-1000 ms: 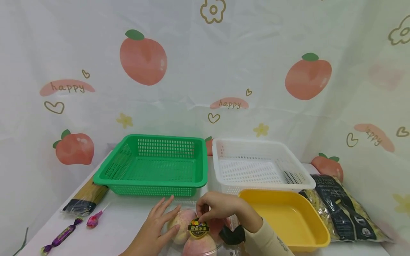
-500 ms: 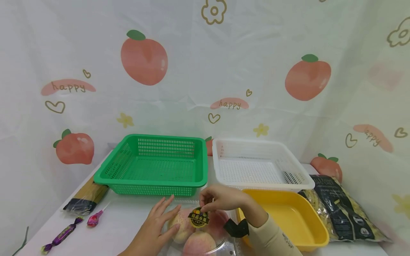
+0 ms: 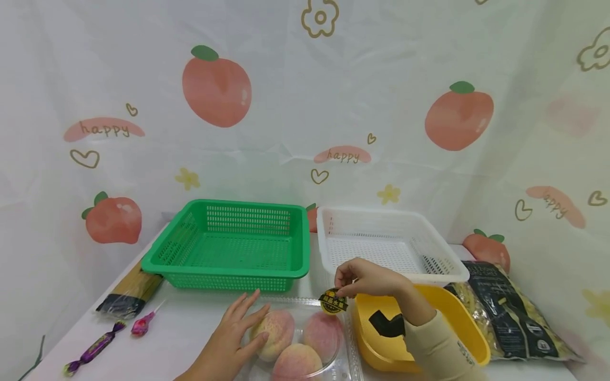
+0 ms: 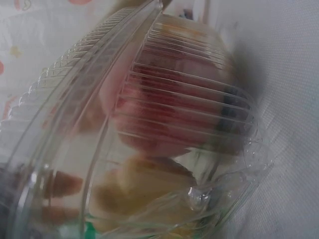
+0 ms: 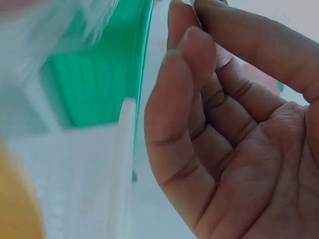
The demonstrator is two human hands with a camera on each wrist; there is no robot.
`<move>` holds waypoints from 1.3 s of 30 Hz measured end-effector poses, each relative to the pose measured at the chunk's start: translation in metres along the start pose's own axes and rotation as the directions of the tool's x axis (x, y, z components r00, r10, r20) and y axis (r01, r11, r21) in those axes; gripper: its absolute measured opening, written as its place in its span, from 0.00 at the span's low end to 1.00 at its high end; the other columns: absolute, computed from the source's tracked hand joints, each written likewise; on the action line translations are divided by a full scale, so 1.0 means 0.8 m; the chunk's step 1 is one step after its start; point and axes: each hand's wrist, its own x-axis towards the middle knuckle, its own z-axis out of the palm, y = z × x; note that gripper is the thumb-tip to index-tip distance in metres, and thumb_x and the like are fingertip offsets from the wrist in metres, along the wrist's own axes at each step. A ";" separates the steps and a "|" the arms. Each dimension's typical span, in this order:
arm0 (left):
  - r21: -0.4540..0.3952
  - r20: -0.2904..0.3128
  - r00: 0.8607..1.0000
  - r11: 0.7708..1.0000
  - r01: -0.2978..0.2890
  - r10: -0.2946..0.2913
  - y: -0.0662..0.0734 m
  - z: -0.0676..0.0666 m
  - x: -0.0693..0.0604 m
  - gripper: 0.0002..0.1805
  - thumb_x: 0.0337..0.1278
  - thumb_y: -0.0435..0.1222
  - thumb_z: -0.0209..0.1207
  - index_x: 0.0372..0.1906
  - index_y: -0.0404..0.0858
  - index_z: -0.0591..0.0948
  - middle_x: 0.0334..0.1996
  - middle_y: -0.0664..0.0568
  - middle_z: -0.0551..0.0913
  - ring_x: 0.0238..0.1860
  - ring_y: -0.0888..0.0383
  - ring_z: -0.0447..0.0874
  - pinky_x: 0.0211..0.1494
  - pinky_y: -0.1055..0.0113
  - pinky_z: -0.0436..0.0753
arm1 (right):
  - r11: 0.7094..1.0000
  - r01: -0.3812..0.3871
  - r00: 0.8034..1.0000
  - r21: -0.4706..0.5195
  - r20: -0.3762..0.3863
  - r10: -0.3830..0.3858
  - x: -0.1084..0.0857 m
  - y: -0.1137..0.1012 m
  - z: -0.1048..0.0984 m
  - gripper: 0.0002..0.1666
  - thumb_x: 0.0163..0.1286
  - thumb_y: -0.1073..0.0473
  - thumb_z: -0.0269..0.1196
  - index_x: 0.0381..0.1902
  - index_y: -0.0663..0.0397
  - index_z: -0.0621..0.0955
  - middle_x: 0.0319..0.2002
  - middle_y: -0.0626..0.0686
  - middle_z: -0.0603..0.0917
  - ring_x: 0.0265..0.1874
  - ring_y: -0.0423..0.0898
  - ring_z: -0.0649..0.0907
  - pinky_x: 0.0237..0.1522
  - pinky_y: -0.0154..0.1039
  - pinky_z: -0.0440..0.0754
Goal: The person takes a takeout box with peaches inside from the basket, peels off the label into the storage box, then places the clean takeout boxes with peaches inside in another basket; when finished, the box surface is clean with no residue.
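Observation:
My right hand (image 3: pixel 369 278) pinches a round black-and-gold sticker (image 3: pixel 332 302) between thumb and fingertips, above the far right corner of a clear plastic fruit box (image 3: pixel 353 349). Three peaches (image 3: pixel 296 362) show through the box lid. My left hand (image 3: pixel 227 338) lies at the box's left side with its fingers spread and fairly straight, touching the lid. In the left wrist view the ribbed box wall (image 4: pixel 164 89) fills much of the picture, with blurred fruit behind it. The right wrist view shows the curled fingers (image 5: pixel 169 109) of my right hand; the sticker is mostly out of frame there.
A green basket (image 3: pixel 226 272) and a white basket (image 3: pixel 395 276) stand at the back. The yellow tub (image 3: pixel 443 323) sits right of the box, beside a pasta bag (image 3: pixel 514 312). Noodles (image 3: pixel 128 293), a lollipop (image 3: pixel 141 324) and a purple-wrapped candy (image 3: pixel 95 349) lie left.
The sticker has come away from the box lid and moved right and up in my right hand. My left hand has stayed in place on the box.

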 end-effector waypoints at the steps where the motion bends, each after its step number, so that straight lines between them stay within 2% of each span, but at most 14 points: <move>1: -0.002 0.000 1.000 1.000 0.003 -0.003 0.000 0.000 0.000 0.24 0.60 0.46 0.56 0.57 0.36 0.77 0.66 0.39 0.66 0.66 0.32 0.58 0.54 0.30 0.66 | 1.000 -0.007 1.000 0.005 -0.007 0.007 -0.004 0.003 -0.003 0.07 0.62 0.62 0.63 0.29 0.62 0.78 0.23 0.52 0.79 0.22 0.38 0.76 0.27 0.30 0.77; 14: -0.012 -0.002 1.000 1.000 0.006 -0.006 0.000 0.002 0.000 0.25 0.60 0.46 0.56 0.57 0.36 0.77 0.67 0.40 0.65 0.66 0.32 0.57 0.53 0.29 0.65 | 0.996 -0.040 0.998 0.082 -0.043 0.044 -0.052 0.041 -0.031 0.10 0.64 0.61 0.61 0.31 0.66 0.76 0.24 0.51 0.77 0.23 0.37 0.76 0.29 0.30 0.77; 23: -0.002 -0.011 1.000 1.000 0.003 -0.003 0.000 0.002 0.000 0.24 0.59 0.46 0.57 0.57 0.36 0.77 0.66 0.40 0.66 0.66 0.33 0.58 0.54 0.30 0.66 | 0.987 -0.115 0.991 0.112 -0.053 0.121 -0.079 0.064 -0.039 0.12 0.64 0.61 0.61 0.33 0.68 0.76 0.25 0.48 0.77 0.25 0.37 0.76 0.32 0.30 0.78; 31: -0.001 -0.008 1.000 1.000 0.021 -0.021 0.000 0.002 -0.001 0.24 0.60 0.47 0.56 0.58 0.38 0.77 0.67 0.42 0.65 0.67 0.34 0.57 0.53 0.30 0.66 | 0.976 -0.166 0.985 0.140 -0.021 0.170 -0.092 0.086 -0.039 0.13 0.64 0.61 0.61 0.33 0.70 0.77 0.26 0.50 0.81 0.24 0.39 0.79 0.32 0.34 0.81; 39: -0.003 -0.005 1.000 1.000 0.027 -0.027 0.001 0.002 -0.002 0.25 0.60 0.47 0.56 0.58 0.38 0.76 0.67 0.42 0.65 0.67 0.34 0.57 0.54 0.30 0.66 | 0.958 -0.224 0.974 0.179 0.011 0.226 -0.099 0.108 -0.031 0.12 0.65 0.63 0.60 0.34 0.71 0.78 0.27 0.51 0.79 0.23 0.37 0.77 0.32 0.34 0.81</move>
